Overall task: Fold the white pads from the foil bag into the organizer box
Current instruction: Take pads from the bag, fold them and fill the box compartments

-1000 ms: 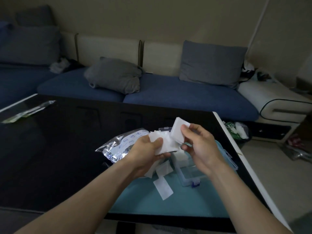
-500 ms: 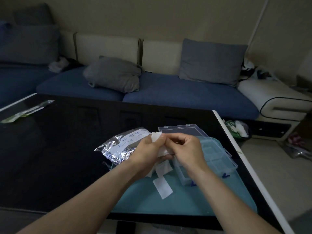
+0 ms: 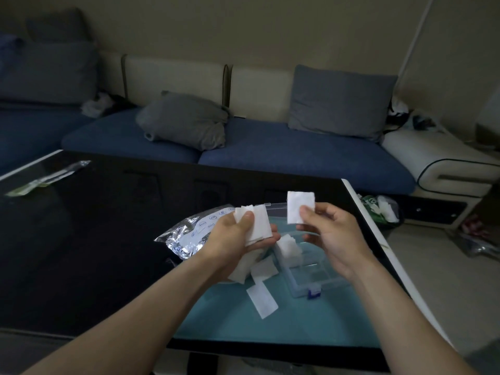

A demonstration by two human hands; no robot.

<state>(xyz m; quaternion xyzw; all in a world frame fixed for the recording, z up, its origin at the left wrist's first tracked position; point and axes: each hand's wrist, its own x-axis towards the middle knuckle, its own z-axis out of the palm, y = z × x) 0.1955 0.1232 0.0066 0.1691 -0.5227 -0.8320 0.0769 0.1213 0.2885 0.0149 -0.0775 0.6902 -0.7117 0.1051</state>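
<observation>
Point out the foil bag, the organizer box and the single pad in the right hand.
foil bag (image 3: pixel 186 236): head view, on its crinkled silver front.
organizer box (image 3: pixel 315 278): head view, on its clear divided floor.
single white pad (image 3: pixel 299 205): head view, on its flat face above the thumb of the right hand (image 3: pixel 331 234).

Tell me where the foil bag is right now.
In the head view the foil bag lies on the dark table, just beyond and left of the left hand, which holds a stack of pads; the organizer box sits to its right.

White pads (image 3: pixel 301 211); silver foil bag (image 3: pixel 184 236); teal mat (image 3: pixel 297 326); black table (image 3: pixel 81 239).
</observation>
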